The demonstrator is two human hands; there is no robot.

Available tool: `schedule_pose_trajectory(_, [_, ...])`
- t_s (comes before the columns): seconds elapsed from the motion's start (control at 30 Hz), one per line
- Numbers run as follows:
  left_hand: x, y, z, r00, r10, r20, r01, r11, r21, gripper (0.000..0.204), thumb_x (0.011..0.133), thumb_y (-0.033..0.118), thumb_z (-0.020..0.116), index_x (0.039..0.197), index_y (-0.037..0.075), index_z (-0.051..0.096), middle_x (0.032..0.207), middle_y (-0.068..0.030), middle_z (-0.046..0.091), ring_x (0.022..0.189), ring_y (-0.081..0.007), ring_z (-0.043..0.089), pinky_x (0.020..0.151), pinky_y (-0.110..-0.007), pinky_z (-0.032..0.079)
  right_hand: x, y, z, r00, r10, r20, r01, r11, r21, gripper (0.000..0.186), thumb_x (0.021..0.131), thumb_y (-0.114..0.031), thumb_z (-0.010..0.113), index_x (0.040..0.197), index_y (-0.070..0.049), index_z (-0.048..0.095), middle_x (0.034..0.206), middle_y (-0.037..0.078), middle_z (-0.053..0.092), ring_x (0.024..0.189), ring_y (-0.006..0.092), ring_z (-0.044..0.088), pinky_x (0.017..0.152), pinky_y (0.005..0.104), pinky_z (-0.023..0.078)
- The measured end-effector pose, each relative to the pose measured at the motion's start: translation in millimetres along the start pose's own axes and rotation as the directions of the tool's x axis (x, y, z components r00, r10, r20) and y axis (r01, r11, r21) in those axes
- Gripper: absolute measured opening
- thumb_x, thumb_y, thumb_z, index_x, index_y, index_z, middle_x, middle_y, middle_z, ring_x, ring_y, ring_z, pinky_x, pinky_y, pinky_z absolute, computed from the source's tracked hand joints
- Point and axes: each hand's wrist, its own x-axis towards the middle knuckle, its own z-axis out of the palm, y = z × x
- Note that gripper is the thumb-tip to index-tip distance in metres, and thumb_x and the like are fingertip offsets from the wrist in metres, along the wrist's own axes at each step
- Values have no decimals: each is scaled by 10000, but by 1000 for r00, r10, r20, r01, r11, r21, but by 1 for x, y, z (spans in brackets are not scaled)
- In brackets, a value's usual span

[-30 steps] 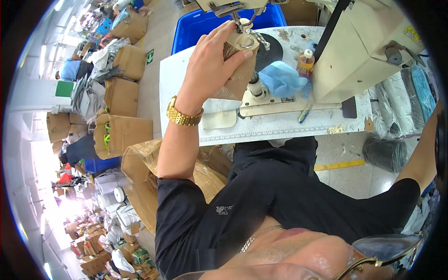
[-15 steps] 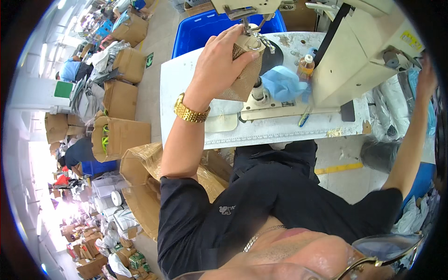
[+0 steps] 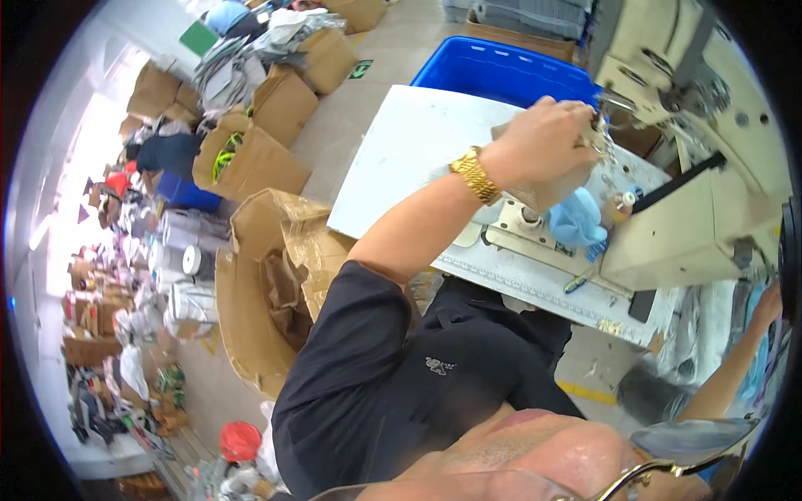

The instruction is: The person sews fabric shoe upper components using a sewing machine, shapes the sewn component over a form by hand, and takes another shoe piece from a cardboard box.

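Observation:
My left hand (image 3: 547,138) is closed on a tan mesh fabric piece (image 3: 535,194) beneath the head (image 3: 668,92) of a cream sewing machine, its fingertips by the needle area. A patterned cord (image 3: 608,149) hangs at the piece's far side. Just right of it lie a crumpled pale blue cloth (image 3: 575,219), a bottle (image 3: 620,207) and small thread snips (image 3: 576,284) on the white table (image 3: 393,154). My right hand (image 3: 764,305) reaches out at the far right edge near rolled bagged material; its fingers are too small and partly hidden to make out.
A blue plastic bin (image 3: 455,67) is behind the table. A large open carton (image 3: 242,317) stands at my left. Beyond are stacked cardboard boxes (image 3: 284,117), white rolls and piles of goods. Bagged material (image 3: 693,330) sits at the right beside the table.
The view has swung, so the machine and table appear rotated and shifted right. My left hand stays on the fabric piece. My right hand came into view at the right, then appeared lower.

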Motion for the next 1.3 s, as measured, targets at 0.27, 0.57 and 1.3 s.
schedule_pose_trajectory(0.27, [-7, 6, -14, 1000, -9, -18, 10, 999, 50, 529, 819, 383, 666, 1145, -30, 611, 1225, -144, 603, 1040, -314, 565, 911, -362, 459, -123, -190, 77, 894, 355, -273, -140, 801, 581, 380, 1001, -192, 390, 1224, 88, 518, 1157, 213, 608, 1066, 292, 613, 921, 377, 502])
schedule_pose_trajectory(0.57, [-18, 43, -18, 971, 227, -79, -181, 907, 380, 158, 742, 107, 632, 872, 26, 672, 925, -91, 615, 946, -237, 593, 800, -354, 480, -113, -357, 258, 780, 94, 619, -613, 316, 724, 438, 984, -255, 532, 1329, 10, 488, 1254, 110, 567, 1188, 187, 521, 1013, 351, 407])
schedule_pose_trajectory(1.3, [-9, 17, -14, 929, 157, -335, -94, 976, 195, 121, 774, 197, 719, 794, 78, 723, 793, -58, 665, 733, -212, 646, 637, -327, 510, -85, -384, 275, 628, -191, 754, -761, -352, 545, 270, 808, -75, 683, 1064, -3, 638, 1013, 88, 678, 907, 162, 663, 810, 304, 535])
